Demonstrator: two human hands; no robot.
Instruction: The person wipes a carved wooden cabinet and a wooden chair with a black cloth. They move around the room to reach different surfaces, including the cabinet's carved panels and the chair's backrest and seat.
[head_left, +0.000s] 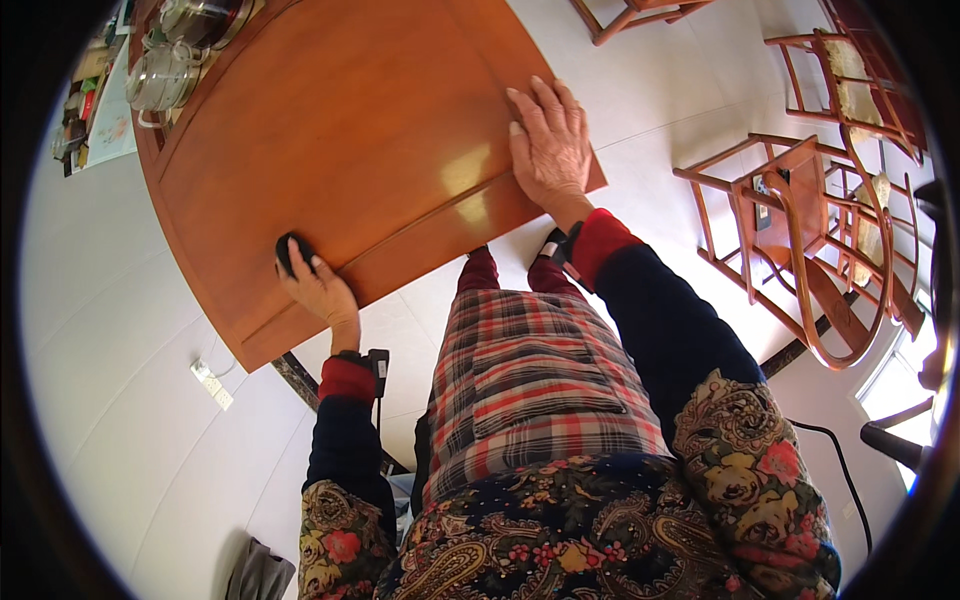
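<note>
My left hand (321, 291) holds a small black brush or pad (295, 253) against the top of a reddish-brown wooden table (345, 150), close to its near left corner. Whether the black thing is a brush, a sponge or a cloth cannot be told, as my fingers partly cover it. Over at the table's right edge, my right hand (553, 146) rests flat on the wood with its fingers spread, holding nothing. Light glares on the tabletop just left of that hand.
Glass teapots (161, 75) stand at the table's far left end. Wooden chairs (780, 217), some with pale fleece covers, are at the right. A power strip (211, 384) is on the left wall. A dark cable (844, 465) hangs at the lower right.
</note>
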